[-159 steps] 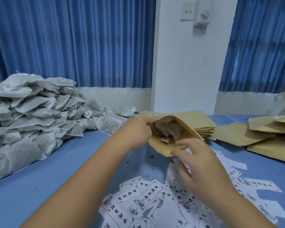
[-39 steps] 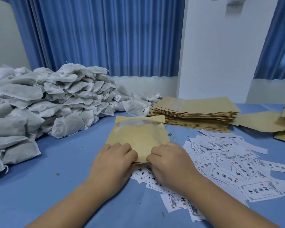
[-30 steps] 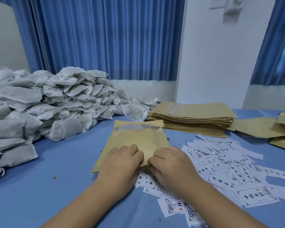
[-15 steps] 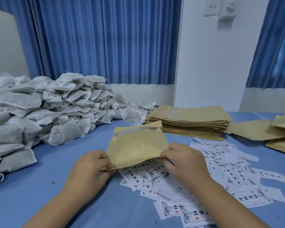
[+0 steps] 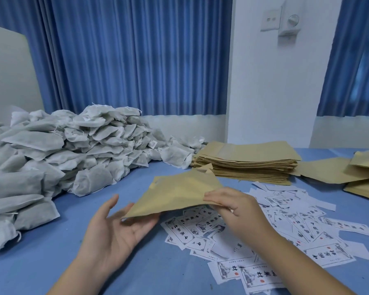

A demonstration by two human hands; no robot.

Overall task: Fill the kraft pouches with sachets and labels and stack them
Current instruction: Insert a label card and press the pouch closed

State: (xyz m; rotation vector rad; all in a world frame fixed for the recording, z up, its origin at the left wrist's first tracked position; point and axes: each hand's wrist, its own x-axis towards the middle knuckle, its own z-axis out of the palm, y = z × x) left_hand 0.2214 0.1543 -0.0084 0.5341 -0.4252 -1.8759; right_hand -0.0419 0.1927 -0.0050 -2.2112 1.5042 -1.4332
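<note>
Fingers (image 5: 211, 198) on my right hand (image 5: 232, 208) pinch the flat tan kraft-paper pouch (image 5: 177, 193), now lifted; left hand (image 5: 115, 233) has released, so filling comes next.

The right hand (image 5: 230, 202) pinches the near right edge of a kraft pouch (image 5: 177, 191), held tilted off the blue table (image 5: 51, 273). The left hand (image 5: 115, 231) lies palm up with relaxed fingers beneath the pouch's near left corner; whether they touch is blurred. Printed labels (image 5: 285, 220) are scattered under and to the right of the right hand. Beyond that hand sits a stack of flat pouches (image 5: 249, 165), with more pouches (image 5: 364, 173) far to its right. A heap of grey sachets (image 5: 62, 156) rises left of the left hand.
</note>
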